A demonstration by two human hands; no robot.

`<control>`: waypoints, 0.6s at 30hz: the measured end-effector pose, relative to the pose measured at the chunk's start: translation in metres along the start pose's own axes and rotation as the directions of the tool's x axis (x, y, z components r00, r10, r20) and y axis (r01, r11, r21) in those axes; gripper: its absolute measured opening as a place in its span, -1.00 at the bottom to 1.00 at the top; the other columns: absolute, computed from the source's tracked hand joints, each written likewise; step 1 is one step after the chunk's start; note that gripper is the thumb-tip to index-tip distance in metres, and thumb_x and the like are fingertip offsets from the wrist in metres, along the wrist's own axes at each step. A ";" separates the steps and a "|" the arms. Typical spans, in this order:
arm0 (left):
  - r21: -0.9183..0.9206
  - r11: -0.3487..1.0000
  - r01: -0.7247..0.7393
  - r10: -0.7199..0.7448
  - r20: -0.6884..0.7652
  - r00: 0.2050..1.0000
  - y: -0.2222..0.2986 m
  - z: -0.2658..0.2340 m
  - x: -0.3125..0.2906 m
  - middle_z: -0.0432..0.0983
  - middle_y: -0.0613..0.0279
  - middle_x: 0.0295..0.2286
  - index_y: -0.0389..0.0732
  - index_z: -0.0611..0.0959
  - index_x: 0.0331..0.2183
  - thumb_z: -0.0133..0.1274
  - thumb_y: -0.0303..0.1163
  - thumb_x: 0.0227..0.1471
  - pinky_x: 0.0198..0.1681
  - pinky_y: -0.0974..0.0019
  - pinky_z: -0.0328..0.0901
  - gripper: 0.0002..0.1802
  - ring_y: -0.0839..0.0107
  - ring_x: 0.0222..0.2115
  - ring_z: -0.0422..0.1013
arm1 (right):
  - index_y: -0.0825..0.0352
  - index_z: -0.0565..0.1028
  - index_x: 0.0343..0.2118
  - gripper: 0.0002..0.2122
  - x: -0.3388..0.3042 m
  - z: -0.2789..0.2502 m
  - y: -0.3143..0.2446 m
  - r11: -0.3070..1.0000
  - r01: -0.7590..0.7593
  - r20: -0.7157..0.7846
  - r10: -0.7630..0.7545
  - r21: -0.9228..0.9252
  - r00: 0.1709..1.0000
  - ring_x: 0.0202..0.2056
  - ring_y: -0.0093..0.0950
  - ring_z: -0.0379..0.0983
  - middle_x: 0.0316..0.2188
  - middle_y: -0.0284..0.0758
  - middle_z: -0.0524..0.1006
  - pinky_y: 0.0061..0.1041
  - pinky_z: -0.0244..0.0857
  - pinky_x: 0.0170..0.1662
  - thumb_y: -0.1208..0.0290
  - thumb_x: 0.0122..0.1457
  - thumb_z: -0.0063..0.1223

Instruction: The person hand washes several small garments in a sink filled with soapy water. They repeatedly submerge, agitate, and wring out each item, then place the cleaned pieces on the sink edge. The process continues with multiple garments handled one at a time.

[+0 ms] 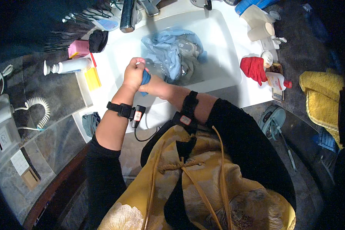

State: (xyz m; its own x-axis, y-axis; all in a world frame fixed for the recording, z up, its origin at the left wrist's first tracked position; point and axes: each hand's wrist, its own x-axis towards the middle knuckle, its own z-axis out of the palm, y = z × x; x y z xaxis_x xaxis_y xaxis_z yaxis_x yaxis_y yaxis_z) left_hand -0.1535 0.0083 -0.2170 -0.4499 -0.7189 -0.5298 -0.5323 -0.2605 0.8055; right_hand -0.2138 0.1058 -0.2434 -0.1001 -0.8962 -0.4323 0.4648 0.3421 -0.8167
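Over the near left part of the white sink (226, 34), my two hands are close together. A bunched dark blue cloth (146, 78) is squeezed between them. My left hand (133, 75) is closed round its upper end, and my right hand (154, 86) grips it from the right and below. Most of the cloth is hidden by the fingers. Beyond my hands, a light blue garment (172, 57) and a greyish cloth (191, 53) lie crumpled in cloudy water in the sink. The dark metal faucet (128, 17) reaches over the basin's far left edge.
Left of the basin are a white bottle (69, 66), a pink box (78, 49), a black cloth (98, 40) and a grey-green cloth (91, 123). On the right are a red cloth (253, 69), a red-capped bottle (276, 81) and a yellow towel (321, 97).
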 end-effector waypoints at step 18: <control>-0.667 0.745 -0.007 0.359 0.392 0.847 0.074 -0.035 -0.057 0.43 0.15 -0.48 -0.14 0.39 -0.31 0.09 -0.34 -0.07 -0.20 0.11 0.34 -0.73 0.19 -0.35 0.41 | 0.26 0.33 -0.21 -0.58 -0.041 -0.010 -0.086 0.694 -0.589 0.812 0.010 0.415 0.583 -0.76 -0.81 0.01 -0.54 -0.44 0.33 -0.83 -0.11 -0.70 0.05 0.04 0.15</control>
State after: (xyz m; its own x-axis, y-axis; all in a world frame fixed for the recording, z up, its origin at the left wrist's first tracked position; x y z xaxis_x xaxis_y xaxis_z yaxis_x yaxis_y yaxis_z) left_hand -0.1420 0.0078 -0.1181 -0.8531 -0.4501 -0.2637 0.0850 -0.6187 0.7811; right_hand -0.2581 0.1157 -0.1589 0.6607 -0.7490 0.0502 0.7461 0.6479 -0.1536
